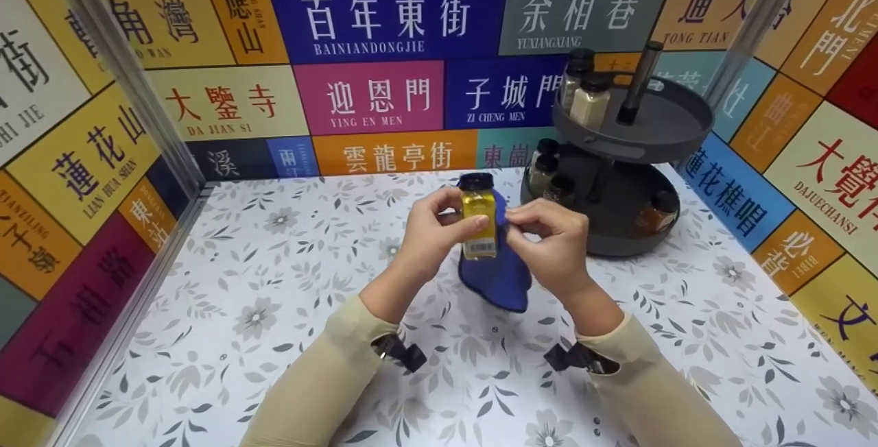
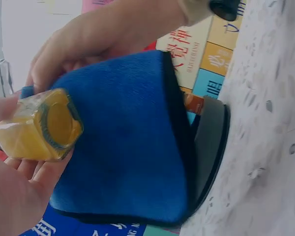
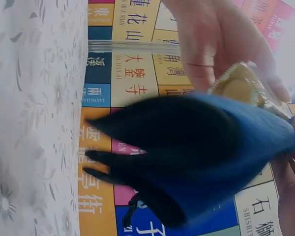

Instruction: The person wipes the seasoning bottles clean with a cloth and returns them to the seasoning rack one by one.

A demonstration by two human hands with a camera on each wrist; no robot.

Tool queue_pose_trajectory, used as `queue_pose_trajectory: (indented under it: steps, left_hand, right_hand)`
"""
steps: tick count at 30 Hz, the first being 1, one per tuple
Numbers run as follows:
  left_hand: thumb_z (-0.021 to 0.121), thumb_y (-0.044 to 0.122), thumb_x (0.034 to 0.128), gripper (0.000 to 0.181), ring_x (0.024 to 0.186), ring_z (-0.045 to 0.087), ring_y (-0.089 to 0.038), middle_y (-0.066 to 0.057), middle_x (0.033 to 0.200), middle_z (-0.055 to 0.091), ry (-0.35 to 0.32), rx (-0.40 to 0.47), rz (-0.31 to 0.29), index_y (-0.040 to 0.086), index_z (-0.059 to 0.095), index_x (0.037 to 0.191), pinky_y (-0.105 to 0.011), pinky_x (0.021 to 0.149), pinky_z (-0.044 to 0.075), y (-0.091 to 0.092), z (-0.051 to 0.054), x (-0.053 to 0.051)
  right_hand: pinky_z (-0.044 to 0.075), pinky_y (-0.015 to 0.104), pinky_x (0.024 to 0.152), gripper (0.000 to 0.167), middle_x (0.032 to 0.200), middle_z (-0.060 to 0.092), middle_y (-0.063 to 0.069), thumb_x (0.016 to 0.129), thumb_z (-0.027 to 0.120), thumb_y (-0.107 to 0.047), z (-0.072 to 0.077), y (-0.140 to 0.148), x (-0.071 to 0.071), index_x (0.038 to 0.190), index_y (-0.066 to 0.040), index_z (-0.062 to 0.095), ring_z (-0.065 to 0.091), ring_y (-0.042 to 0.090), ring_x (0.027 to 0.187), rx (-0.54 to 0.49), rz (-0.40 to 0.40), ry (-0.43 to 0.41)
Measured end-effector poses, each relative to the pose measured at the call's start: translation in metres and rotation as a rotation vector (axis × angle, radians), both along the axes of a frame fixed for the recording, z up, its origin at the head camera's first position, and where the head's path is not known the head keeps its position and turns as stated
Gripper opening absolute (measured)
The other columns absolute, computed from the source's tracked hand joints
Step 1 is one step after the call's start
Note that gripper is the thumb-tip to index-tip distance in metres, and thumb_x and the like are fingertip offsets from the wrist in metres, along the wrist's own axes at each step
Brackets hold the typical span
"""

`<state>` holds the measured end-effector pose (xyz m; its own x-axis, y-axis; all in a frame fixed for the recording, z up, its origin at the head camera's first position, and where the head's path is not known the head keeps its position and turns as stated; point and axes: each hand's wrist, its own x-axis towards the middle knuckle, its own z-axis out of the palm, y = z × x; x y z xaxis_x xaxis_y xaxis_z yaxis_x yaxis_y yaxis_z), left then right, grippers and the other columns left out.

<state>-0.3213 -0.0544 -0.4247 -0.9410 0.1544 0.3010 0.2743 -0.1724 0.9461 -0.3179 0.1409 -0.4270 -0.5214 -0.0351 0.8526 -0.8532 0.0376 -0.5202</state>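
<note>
My left hand grips a small glass jar with a black lid and yellow contents, raised above the table. A label shows low on its side. My right hand pinches a blue cloth with dark edging, just right of the jar. The cloth hangs down behind and below the jar. In the left wrist view the jar's base faces the camera, and the cloth spreads out beside it. From the right wrist the folded cloth covers part of the jar.
A dark two-tier round rack stands at the back right. Jars with black lids, such as a pale-filled jar, stand on its tiers. A floral cloth covers the table, and printed panels wall it in.
</note>
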Motion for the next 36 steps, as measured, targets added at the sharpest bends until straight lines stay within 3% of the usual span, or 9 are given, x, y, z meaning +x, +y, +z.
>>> queue_pose_trajectory:
  steps: [6,10,13,19,26,29,36]
  left_hand:
    - [0.08,0.011,0.0853,0.042,0.088,0.074,-0.017,-0.007,0.105,0.071,0.027,0.088,0.087,-0.004,0.07,0.123,-0.029,0.078,0.061,-0.014,0.01,-0.004]
    - [0.079,0.012,0.0854,0.045,0.087,0.072,-0.018,-0.006,0.104,0.071,0.043,0.113,0.107,-0.005,0.069,0.127,-0.029,0.078,0.06,-0.019,0.013,-0.004]
    - [0.079,0.011,0.0853,0.046,0.087,0.074,-0.018,-0.006,0.103,0.072,0.04,0.099,0.059,-0.004,0.069,0.127,-0.03,0.079,0.061,-0.019,0.012,-0.003]
    - [0.082,0.01,0.0842,0.044,0.085,0.076,-0.017,-0.003,0.099,0.071,0.005,-0.009,-0.07,-0.002,0.072,0.125,-0.031,0.08,0.063,-0.01,0.003,-0.003]
    - [0.085,0.009,0.0831,0.035,0.087,0.077,-0.017,-0.003,0.101,0.071,-0.027,-0.074,-0.16,0.001,0.073,0.115,-0.033,0.086,0.064,0.001,-0.005,-0.003]
    - [0.085,0.009,0.0838,0.035,0.088,0.077,-0.017,-0.003,0.101,0.071,-0.022,-0.059,-0.139,0.0,0.073,0.116,-0.033,0.086,0.064,0.0,-0.004,-0.002]
    - [0.08,0.01,0.0849,0.041,0.089,0.076,-0.017,-0.007,0.104,0.074,0.016,0.06,-0.01,-0.003,0.072,0.123,-0.03,0.079,0.062,-0.012,0.005,-0.005]
  right_hand:
    - [0.064,0.025,0.068,0.029,0.081,0.077,0.018,0.07,0.07,0.026,-0.007,-0.007,0.003,0.08,0.0,0.08,0.075,0.014,0.076,0.11,0.064,0.002]
    - [0.064,0.024,0.068,0.029,0.08,0.078,0.016,0.071,0.071,0.024,-0.013,-0.012,0.004,0.079,-0.002,0.081,0.075,0.014,0.076,0.128,0.052,0.026]
    - [0.064,0.023,0.069,0.029,0.081,0.079,0.016,0.071,0.071,0.024,-0.014,-0.013,0.004,0.08,-0.001,0.081,0.076,0.013,0.077,0.107,0.006,0.047]
    - [0.065,0.027,0.07,0.028,0.082,0.078,0.019,0.073,0.071,0.026,-0.008,-0.006,0.0,0.082,0.002,0.081,0.077,0.014,0.078,0.004,-0.064,0.042]
    - [0.066,0.03,0.076,0.022,0.088,0.08,0.008,0.077,0.074,0.025,0.002,0.004,-0.004,0.087,0.006,0.081,0.079,0.023,0.084,-0.066,-0.104,0.028]
    - [0.065,0.029,0.074,0.02,0.086,0.079,0.01,0.077,0.073,0.023,0.003,0.003,-0.003,0.086,0.007,0.08,0.078,0.023,0.081,-0.049,-0.081,0.015]
    - [0.064,0.025,0.066,0.024,0.078,0.076,0.019,0.072,0.071,0.022,-0.008,-0.009,0.002,0.08,0.002,0.08,0.075,0.012,0.073,0.062,-0.007,0.021]
